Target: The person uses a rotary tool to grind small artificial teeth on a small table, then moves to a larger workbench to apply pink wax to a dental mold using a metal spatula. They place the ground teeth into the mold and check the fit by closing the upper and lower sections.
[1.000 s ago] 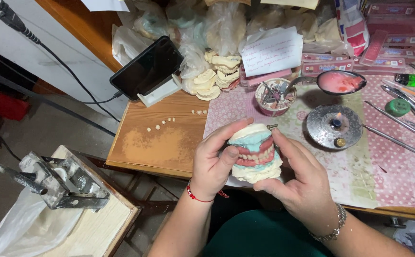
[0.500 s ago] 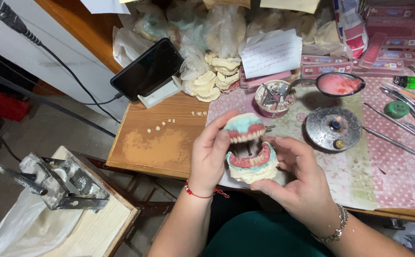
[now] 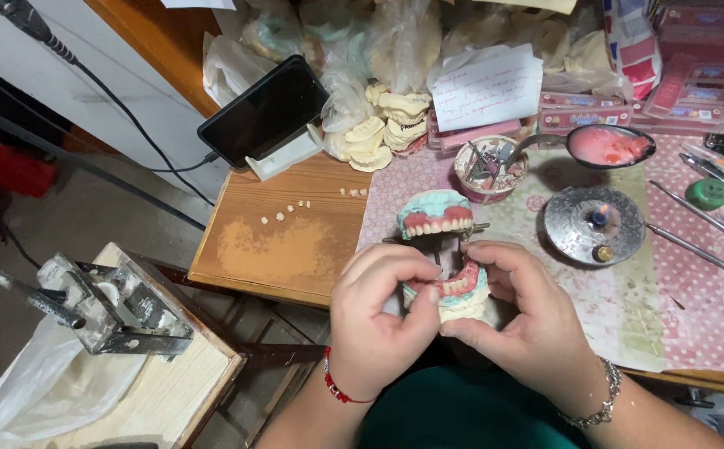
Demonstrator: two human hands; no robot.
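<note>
at the near edge of the surface (image 3: 295,258), the left hand (image 3: 379,324) and right hand (image 3: 528,324) hold a hinged dental model (image 3: 445,258) between them, fingers curled and pinching its lower half while the upper half with pink gums and teeth stands tipped open above. just beyond sit a round metal burner (image 3: 595,224) with a small flame and a small cup of tools (image 3: 490,166). loose teeth (image 3: 283,214) dot the wood to the left. farther back lean a dark phone (image 3: 264,112), plaster casts (image 3: 387,125) and a spoon of pink wax (image 3: 610,146).
</note>
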